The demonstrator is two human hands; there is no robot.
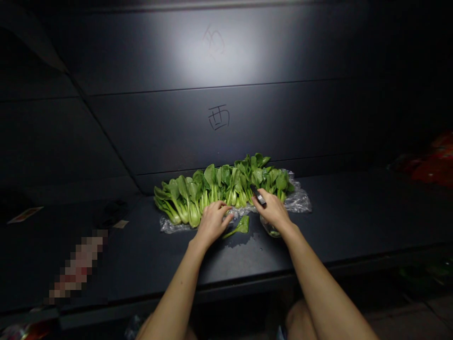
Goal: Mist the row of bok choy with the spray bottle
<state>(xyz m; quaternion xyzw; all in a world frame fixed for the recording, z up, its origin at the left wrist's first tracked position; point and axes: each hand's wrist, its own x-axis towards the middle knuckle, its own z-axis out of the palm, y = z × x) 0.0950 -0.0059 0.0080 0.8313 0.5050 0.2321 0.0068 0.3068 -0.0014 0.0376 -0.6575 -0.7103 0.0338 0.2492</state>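
Note:
A row of green bok choy (193, 215) lies along the back of the dark shelf, leaves toward the wall, on crumpled clear plastic wrap (299, 200). My left hand (213, 219) is at the stem ends near the middle of the row, thumb and fingers apart, with nothing visible in it. My right hand (274, 208) closes around a small black object with a shiny part (259, 197); its kind is unclear. Below that wrist a clear container (272, 230) is partly hidden. One loose leaf (242, 225) rests between my hands beside a wet patch.
The dark panelled wall (159, 127) behind the shelf bears a handwritten character. On the left lie a flat card (25, 215) and a blurred-out strip (78, 267). Red packaging (437, 163) sits far right. The shelf's front edge (247, 279) runs below my forearms.

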